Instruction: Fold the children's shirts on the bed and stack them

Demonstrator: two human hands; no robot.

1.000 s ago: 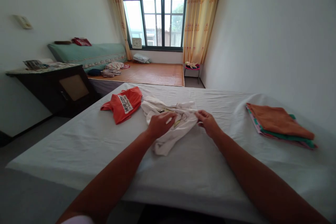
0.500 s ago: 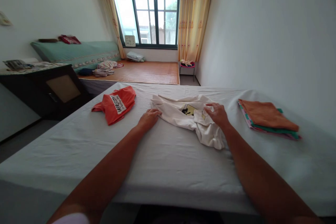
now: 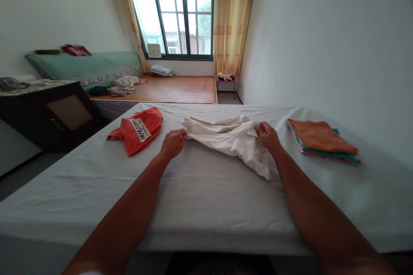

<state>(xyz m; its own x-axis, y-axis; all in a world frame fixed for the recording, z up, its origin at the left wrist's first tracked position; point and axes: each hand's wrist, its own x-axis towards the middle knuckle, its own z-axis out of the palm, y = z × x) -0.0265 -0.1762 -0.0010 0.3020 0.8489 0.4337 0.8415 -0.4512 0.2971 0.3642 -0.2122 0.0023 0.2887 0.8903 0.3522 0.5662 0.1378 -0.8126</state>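
Observation:
A rumpled white T-shirt [image 3: 226, 137] is partly raised off the white-sheeted table or bed [image 3: 213, 202] between my hands. At its left end, my left hand [image 3: 174, 142] pinches the edge of the cloth. My right hand [image 3: 267, 135] grips the upper right part, with fingers closed on the fabric. Most of the shirt's printed patch is covered by a fold; only a yellowish sliver shows. Left of my left hand lies a crumpled orange-red shirt [image 3: 138, 131] with white lettering. To the right of my right hand rests a stack of folded clothes [image 3: 322, 139], brown-orange on top.
Beyond the far edge stands a low bed with a brown mat [image 3: 180, 88], several clothes on its left side. A dark cabinet [image 3: 54, 111] is at the left, and a small stool [image 3: 226, 80] stands by the curtain. The right wall [image 3: 322, 43] runs alongside.
My right hand has closed on the white shirt and lifted its fabric, folding over the print. The left hand has pulled its edge slightly left and up. The view has shifted slightly.

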